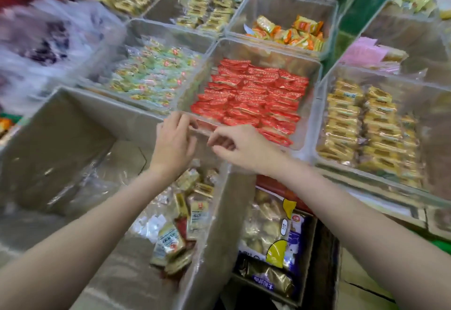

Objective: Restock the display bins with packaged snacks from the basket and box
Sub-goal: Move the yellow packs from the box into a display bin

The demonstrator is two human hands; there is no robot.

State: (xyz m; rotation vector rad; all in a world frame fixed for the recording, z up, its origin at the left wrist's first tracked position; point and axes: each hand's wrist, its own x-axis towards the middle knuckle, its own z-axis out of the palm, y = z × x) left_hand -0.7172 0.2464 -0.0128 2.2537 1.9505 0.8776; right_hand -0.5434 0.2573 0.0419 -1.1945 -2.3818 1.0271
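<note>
A clear display bin (314,105) holds rows of red snack packets (251,95). My left hand (174,140) is at its front left corner, fingers loosely bent against the rim, with nothing seen in them. My right hand (240,147) hovers at the bin's front edge, fingers loosely curled and empty. Below my arms, a cardboard box (73,117) with a plastic liner holds loose gold and white snack packs (181,231). To its right, a dark basket (308,246) carries large snack bags (268,229).
Clear bins surround the red one: green-white packets (148,75) to the left, orange packets (288,33) behind, yellow packs (361,126) to the right, more yellow packs (207,12) at the back. A bundle of plastic bags (44,41) lies far left. The frame is motion-blurred.
</note>
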